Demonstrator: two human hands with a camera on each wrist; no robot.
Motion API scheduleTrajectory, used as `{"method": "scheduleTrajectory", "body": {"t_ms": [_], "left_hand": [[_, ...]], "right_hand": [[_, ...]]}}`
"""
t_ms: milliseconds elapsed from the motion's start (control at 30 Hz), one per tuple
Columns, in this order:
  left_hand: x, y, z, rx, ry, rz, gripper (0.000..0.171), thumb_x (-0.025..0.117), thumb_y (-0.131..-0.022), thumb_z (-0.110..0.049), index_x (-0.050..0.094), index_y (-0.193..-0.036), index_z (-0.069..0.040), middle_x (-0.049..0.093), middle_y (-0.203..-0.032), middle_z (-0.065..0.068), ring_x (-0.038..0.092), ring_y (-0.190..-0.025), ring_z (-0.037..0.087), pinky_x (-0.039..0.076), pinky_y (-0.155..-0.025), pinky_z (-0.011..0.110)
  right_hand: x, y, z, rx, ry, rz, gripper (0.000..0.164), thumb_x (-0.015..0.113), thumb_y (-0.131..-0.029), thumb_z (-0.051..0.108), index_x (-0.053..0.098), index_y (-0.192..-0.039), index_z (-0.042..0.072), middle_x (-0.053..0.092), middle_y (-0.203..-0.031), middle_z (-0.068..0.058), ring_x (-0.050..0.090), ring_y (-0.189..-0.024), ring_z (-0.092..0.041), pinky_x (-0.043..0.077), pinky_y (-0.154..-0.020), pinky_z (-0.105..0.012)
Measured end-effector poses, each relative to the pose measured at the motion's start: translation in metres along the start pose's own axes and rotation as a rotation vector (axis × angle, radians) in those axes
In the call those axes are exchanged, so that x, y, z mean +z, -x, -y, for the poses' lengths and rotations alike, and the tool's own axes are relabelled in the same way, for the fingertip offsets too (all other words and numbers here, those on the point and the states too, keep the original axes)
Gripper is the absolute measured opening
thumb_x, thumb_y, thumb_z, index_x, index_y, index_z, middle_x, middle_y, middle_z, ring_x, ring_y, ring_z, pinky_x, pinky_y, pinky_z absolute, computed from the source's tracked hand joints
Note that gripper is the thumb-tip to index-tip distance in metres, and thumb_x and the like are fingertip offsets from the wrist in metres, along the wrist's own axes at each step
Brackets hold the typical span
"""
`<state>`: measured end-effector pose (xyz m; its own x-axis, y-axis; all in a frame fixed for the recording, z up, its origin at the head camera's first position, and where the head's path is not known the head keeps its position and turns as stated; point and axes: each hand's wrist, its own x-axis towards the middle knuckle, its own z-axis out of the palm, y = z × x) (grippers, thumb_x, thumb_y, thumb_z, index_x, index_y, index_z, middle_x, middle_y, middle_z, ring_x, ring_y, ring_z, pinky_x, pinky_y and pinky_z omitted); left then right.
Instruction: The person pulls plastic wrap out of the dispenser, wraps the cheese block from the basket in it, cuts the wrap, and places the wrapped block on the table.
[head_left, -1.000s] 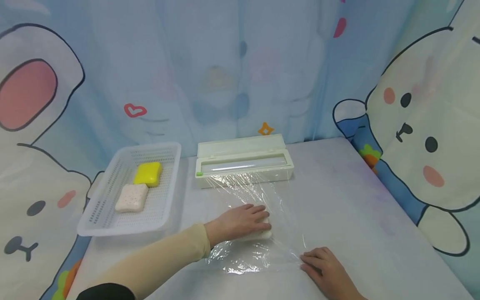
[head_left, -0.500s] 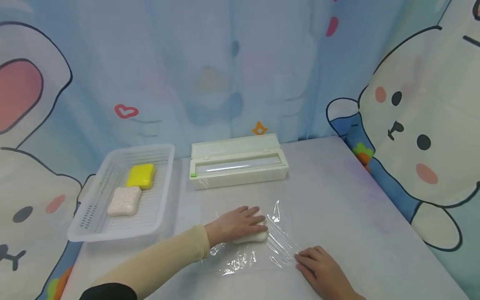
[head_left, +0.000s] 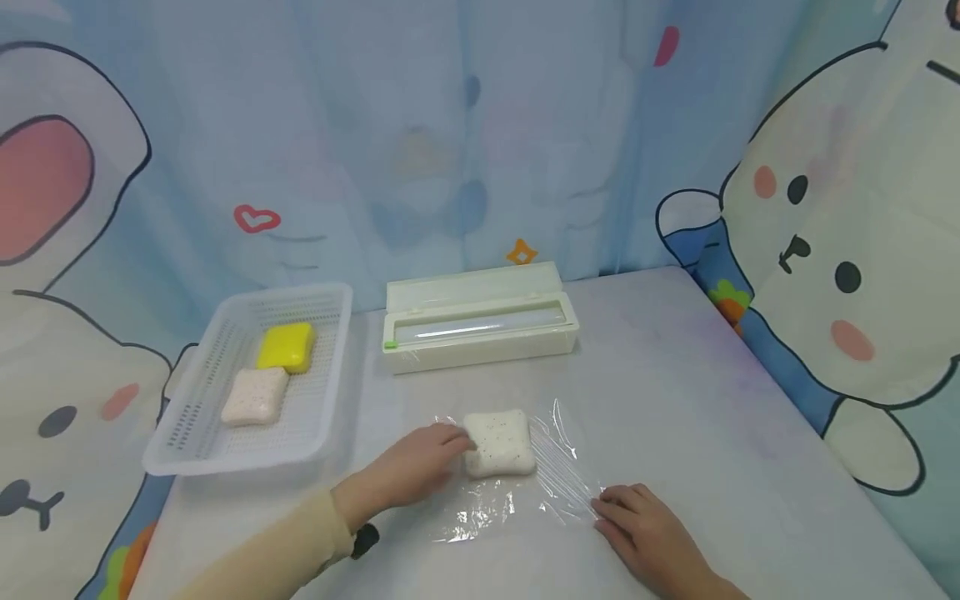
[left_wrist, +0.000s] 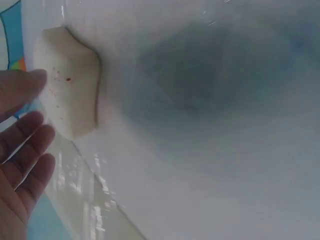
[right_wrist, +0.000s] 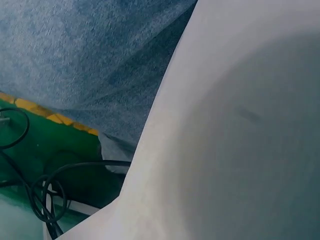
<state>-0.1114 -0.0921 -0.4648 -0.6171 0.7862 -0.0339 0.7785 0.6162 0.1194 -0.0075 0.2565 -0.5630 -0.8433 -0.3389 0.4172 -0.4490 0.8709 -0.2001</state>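
A cream-white bar of soap with dark specks (head_left: pixel 500 444) lies on a sheet of clear cling film (head_left: pixel 558 467) spread on the table. My left hand (head_left: pixel 416 465) is at the soap's left side, a fingertip overlapping its edge. In the left wrist view the fingers (left_wrist: pixel 37 145) are loosely bent and spread beside the soap (left_wrist: pixel 75 85), not wrapped round it. At the film's right corner my right hand (head_left: pixel 648 537) pinches the plastic, and creases run from there toward the soap. The right wrist view does not show that hand.
Behind the film stands a white cling film dispenser (head_left: pixel 480 356), lid up, roll inside. A white plastic basket (head_left: pixel 341 367) at left holds a yellow soap (head_left: pixel 287 347) and a pale pink one (head_left: pixel 255 397). Cables (right_wrist: pixel 47 195) lie below the table edge.
The film came away from the dispenser between the first two frames. My left hand has since lifted off the soap's top and drawn left, uncovering it. My right hand keeps the film's corner.
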Motion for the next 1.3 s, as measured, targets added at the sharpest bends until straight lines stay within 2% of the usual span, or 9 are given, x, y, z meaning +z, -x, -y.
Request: {"method": "scheduleTrajectory", "body": {"t_ms": [167, 300, 600, 733, 833, 1000, 1067, 1233, 1300], "left_hand": [[0.032, 0.059, 0.009, -0.145, 0.383, -0.069, 0.025, 0.085, -0.082, -0.028, 0.072, -0.099, -0.014, 0.068, -0.101, -0.007, 0.062, -0.096, 0.007, 0.056, -0.089, 0.029], [0.051, 0.083, 0.011, -0.139, 0.43, -0.078, 0.041, 0.092, -0.067, -0.04, 0.072, -0.094, -0.017, 0.065, -0.099, -0.01, 0.056, -0.094, 0.004, 0.054, -0.089, 0.026], [0.061, 0.09, 0.012, -0.092, 0.4, -0.148, 0.011, 0.085, -0.079, -0.012, 0.076, -0.082, -0.017, 0.067, -0.098, -0.009, 0.059, -0.094, 0.007, 0.054, -0.086, 0.024], [0.065, 0.089, 0.013, -0.069, 0.383, -0.187, 0.01, 0.082, -0.081, -0.009, 0.077, -0.081, -0.017, 0.069, -0.098, -0.008, 0.062, -0.094, 0.008, 0.055, -0.086, 0.024], [0.064, 0.089, 0.014, -0.065, 0.373, -0.202, 0.01, 0.081, -0.082, -0.009, 0.076, -0.081, -0.017, 0.069, -0.098, -0.007, 0.063, -0.095, 0.01, 0.055, -0.087, 0.025], [0.061, 0.091, 0.015, -0.059, 0.377, -0.211, 0.01, 0.079, -0.084, -0.008, 0.074, -0.082, -0.017, 0.073, -0.097, -0.005, 0.066, -0.096, 0.012, 0.056, -0.089, 0.029], [0.058, 0.092, 0.015, -0.055, 0.383, -0.218, 0.009, 0.078, -0.085, -0.009, 0.074, -0.083, -0.016, 0.074, -0.096, -0.004, 0.067, -0.095, 0.013, 0.057, -0.089, 0.03], [0.053, 0.09, 0.015, -0.121, 0.437, -0.184, 0.005, 0.075, -0.089, -0.013, 0.072, -0.087, -0.016, 0.075, -0.091, -0.007, 0.068, -0.091, 0.01, 0.057, -0.086, 0.032], [0.051, 0.089, 0.015, -0.156, 0.453, -0.158, 0.004, 0.074, -0.091, -0.015, 0.072, -0.088, -0.017, 0.074, -0.089, -0.008, 0.068, -0.089, 0.007, 0.057, -0.085, 0.031]], "right_hand": [[-0.005, -0.001, -0.005, -0.025, 0.011, 0.057, 0.036, 0.088, -0.077, 0.033, 0.079, -0.109, 0.019, 0.067, -0.11, 0.011, 0.06, -0.099, -0.008, 0.06, -0.085, -0.033], [-0.008, -0.002, -0.006, -0.067, 0.012, 0.11, 0.048, 0.085, -0.077, 0.048, 0.077, -0.114, 0.019, 0.065, -0.113, 0.011, 0.059, -0.101, -0.008, 0.06, -0.086, -0.034], [-0.006, -0.004, -0.012, -0.167, 0.044, 0.125, 0.046, 0.085, -0.079, 0.035, 0.072, -0.121, 0.021, 0.069, -0.111, 0.011, 0.064, -0.097, -0.006, 0.061, -0.082, -0.028], [-0.004, -0.005, -0.016, -0.239, 0.043, 0.074, 0.032, 0.084, -0.081, 0.032, 0.074, -0.111, 0.026, 0.07, -0.107, 0.011, 0.064, -0.092, -0.005, 0.06, -0.077, -0.023], [-0.002, -0.006, -0.02, -0.311, 0.019, -0.007, 0.013, 0.068, -0.098, 0.037, 0.077, -0.099, 0.027, 0.071, -0.104, 0.009, 0.063, -0.088, -0.006, 0.057, -0.074, -0.02], [0.006, -0.008, -0.024, -0.359, -0.078, -0.142, 0.051, 0.035, -0.11, 0.044, 0.078, -0.093, 0.023, 0.072, -0.102, 0.006, 0.061, -0.086, -0.008, 0.054, -0.075, -0.018], [0.008, -0.008, -0.023, -0.327, -0.121, -0.157, 0.049, 0.038, -0.11, 0.044, 0.078, -0.091, 0.023, 0.071, -0.102, 0.008, 0.061, -0.087, -0.008, 0.053, -0.077, -0.016], [0.009, -0.008, -0.018, -0.121, -0.192, -0.094, 0.002, 0.077, -0.091, 0.023, 0.076, -0.089, 0.025, 0.066, -0.102, 0.016, 0.058, -0.09, -0.002, 0.047, -0.083, -0.007], [0.007, -0.01, -0.015, -0.038, -0.225, -0.057, 0.02, 0.084, -0.08, 0.011, 0.074, -0.088, 0.026, 0.064, -0.1, 0.019, 0.058, -0.091, 0.0, 0.046, -0.084, -0.006]]}}
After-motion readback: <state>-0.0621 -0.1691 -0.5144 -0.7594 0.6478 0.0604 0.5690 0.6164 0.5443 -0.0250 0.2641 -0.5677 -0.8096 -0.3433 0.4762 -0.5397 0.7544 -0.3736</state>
